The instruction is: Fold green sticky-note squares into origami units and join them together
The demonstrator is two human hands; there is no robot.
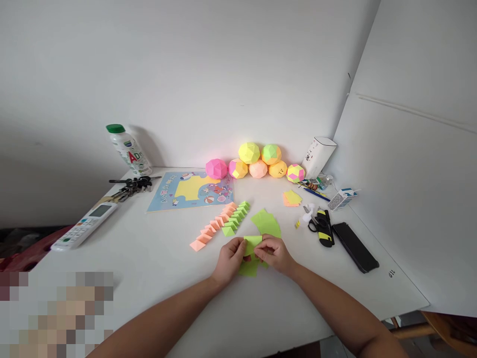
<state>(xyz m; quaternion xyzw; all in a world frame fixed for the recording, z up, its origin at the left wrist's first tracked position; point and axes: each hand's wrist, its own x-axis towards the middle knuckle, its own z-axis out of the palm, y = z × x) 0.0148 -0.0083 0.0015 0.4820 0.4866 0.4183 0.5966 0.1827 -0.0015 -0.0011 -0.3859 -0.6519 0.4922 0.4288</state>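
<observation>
Hands first: both are pinched onto the same green paper piece near the middle of the table's near edge. Left hand has its fingers curled narrow on the left side of the fold, right hand clamps the right side from above, thumbs tucked toward each other. More green paper pokes out under the palms, lying flat on the table.

Big stuff to small: the white table sits in a corner of white walls. Toward the back edge there's a blue picture sheet, a heap of paper balls in pink, yellow and orange, and a white bottle with a green cap near the back left corner. Left edge has a remote and some keys. Right side: black phone, scissors, a small sticky-note stack. Just beyond the hands, loose green sheets and a diagonal row of folded orange and green units.

If you ask me, the trick with a fold like this is to line up the edges before pressing, keep the piece down against the table, then run a thumbnail along the crease. Forearms come in low from the near edge, wrists angled inward, meeting in a V.
</observation>
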